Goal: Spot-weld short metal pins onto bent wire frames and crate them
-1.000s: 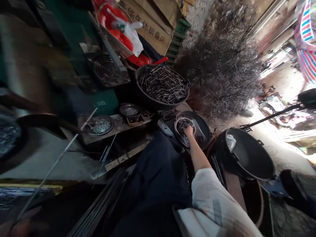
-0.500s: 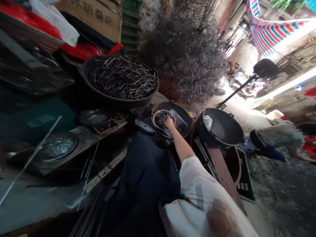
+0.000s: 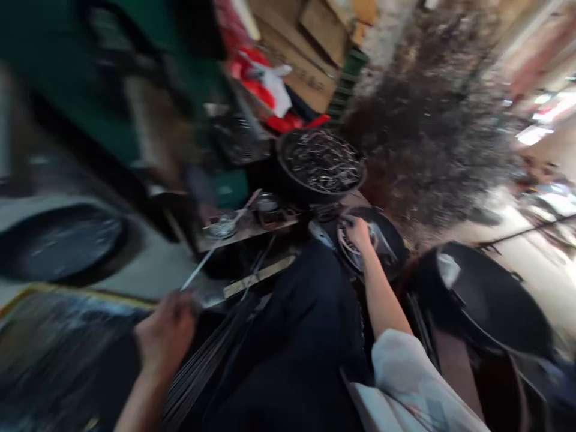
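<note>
My left hand (image 3: pixel 168 327), smeared by motion, is closed round the near end of a thin metal rod (image 3: pixel 198 268) that points up and away to a small dish (image 3: pixel 222 228) of bright bits on the bench. My right hand (image 3: pixel 357 233) reaches into a round bowl (image 3: pixel 345 245) of small dark metal pieces, its fingers bent down and partly hidden. What they grip I cannot make out. That bowl rests in a wide black pan (image 3: pixel 391 234), where several straight pale rods (image 3: pixel 382 243) lie beside it.
A big pan (image 3: pixel 321 195) heaped with metal pins stands beyond the bowl. To the right is a black wok (image 3: pixel 499 306) with a white cloth (image 3: pixel 449 270) inside. Long rods (image 3: pixel 202 360) lie by my knee. A dark tray (image 3: pixel 63 240) is at far left.
The view has swung left, so the pans appear farther right. My left hand has come into view with the rod. My right hand stays at the bowl.
</note>
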A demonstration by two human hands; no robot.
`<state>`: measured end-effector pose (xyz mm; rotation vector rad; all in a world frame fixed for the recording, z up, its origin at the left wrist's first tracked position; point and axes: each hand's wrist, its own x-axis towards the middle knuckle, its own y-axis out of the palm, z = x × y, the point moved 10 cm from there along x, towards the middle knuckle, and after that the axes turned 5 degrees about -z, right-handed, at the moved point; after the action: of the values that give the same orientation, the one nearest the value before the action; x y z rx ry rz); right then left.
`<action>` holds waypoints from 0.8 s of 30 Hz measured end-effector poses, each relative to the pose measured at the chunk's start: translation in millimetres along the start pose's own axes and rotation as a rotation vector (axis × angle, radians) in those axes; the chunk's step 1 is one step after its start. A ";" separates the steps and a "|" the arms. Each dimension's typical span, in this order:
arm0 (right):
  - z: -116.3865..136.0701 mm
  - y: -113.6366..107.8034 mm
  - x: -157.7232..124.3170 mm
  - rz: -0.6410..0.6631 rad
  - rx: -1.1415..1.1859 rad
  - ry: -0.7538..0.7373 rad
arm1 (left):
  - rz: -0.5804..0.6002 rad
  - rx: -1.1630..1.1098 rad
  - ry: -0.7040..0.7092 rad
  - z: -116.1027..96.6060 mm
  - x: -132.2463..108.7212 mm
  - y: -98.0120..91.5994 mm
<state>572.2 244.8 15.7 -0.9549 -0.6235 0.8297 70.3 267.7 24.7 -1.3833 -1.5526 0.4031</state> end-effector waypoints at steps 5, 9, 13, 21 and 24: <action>148.1 56.7 -51.7 0.167 0.816 -0.246 | -0.113 -0.118 0.038 -4.7 7.1 -5.0; 211.8 119.3 -97.1 0.280 1.032 -0.102 | -0.158 -0.062 0.046 -6.5 10.9 -8.2; 243.1 166.7 -119.6 0.413 1.130 0.080 | -0.178 -0.023 0.081 -4.4 7.9 -8.4; 281.3 181.7 -138.0 0.512 1.440 0.350 | -0.232 0.036 0.126 -11.7 8.4 1.7; 291.7 179.3 -139.5 0.536 1.474 0.359 | -0.246 0.052 0.124 -13.5 9.0 3.4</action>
<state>212.2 318.0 -26.1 0.1474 0.6081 1.2264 84.4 272.1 32.3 -1.1389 -1.5752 0.2025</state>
